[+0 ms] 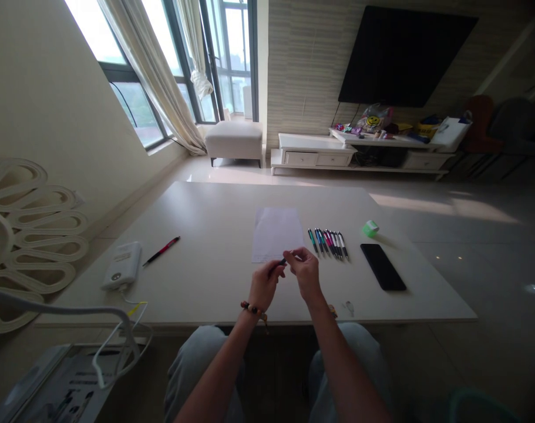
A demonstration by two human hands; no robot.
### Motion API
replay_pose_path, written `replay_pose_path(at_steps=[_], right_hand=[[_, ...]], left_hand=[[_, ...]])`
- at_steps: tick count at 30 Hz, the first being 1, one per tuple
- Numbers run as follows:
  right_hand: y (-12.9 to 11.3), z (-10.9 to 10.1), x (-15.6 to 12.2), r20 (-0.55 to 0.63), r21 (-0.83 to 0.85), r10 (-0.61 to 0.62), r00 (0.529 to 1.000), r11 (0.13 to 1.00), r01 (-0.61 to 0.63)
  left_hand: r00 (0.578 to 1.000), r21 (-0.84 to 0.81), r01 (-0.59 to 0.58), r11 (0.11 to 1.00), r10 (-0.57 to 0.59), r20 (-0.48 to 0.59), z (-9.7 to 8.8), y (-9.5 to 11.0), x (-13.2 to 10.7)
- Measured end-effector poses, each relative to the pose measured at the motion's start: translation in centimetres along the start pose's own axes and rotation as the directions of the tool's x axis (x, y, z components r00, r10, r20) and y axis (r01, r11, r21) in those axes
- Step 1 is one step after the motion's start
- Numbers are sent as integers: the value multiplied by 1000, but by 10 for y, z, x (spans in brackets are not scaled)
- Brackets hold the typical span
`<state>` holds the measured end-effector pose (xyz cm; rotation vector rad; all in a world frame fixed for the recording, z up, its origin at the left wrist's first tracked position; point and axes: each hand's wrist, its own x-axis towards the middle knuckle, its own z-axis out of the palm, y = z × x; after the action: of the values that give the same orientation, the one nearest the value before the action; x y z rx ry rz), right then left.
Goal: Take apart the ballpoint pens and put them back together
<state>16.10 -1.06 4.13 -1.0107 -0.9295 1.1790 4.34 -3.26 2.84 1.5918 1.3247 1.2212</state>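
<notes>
My left hand (pixel 266 282) is closed around the dark barrel of a pen (pixel 281 263), just above the near edge of a white sheet of paper (pixel 278 232). At the pen's other end, the fingers of my right hand (pixel 305 267) pinch together; what exactly lies between those fingertips is too small to make out. To the right of the paper, several pens (pixel 329 244) in teal, blue, pink and white lie side by side. A red and black pen (pixel 161 251) lies alone on the left of the table.
The white table (pixel 214 235) also bears a power bank (pixel 124 264) with a cable at left, a black phone (pixel 382 267) and a small green container (pixel 370 228) at right. A small clear item (pixel 349 306) lies near the front edge. My knees are below.
</notes>
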Motion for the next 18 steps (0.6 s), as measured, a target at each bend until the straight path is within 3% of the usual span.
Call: replay_pose_path(at_steps=[5, 9, 12, 13, 15, 18], right_hand=[[-3, 2, -3, 119, 19, -29, 992, 999, 27], [-5, 2, -5, 21, -79, -61, 998, 995, 62], [-7, -5, -4, -18, -210, -151, 988, 967, 144], [-8, -8, -4, -15, -266, -193, 981, 947, 182], [-11, -14, -7, 73, -356, -235, 969, 902, 246], [-13, -16, -19, 338, -366, -153, 929, 887, 280]], left_hand=[[1000, -46, -18, 999, 18, -5, -2, 2, -1], [1000, -84, 3, 997, -4, -11, 0, 5, -4], [995, -303, 72, 950, -90, -45, 4, 6, -3], [987, -434, 103, 895, -145, -64, 4, 6, -1], [961, -699, 138, 702, -265, -76, 2, 6, 2], [940, -894, 170, 414, -340, 22, -2, 4, 6]])
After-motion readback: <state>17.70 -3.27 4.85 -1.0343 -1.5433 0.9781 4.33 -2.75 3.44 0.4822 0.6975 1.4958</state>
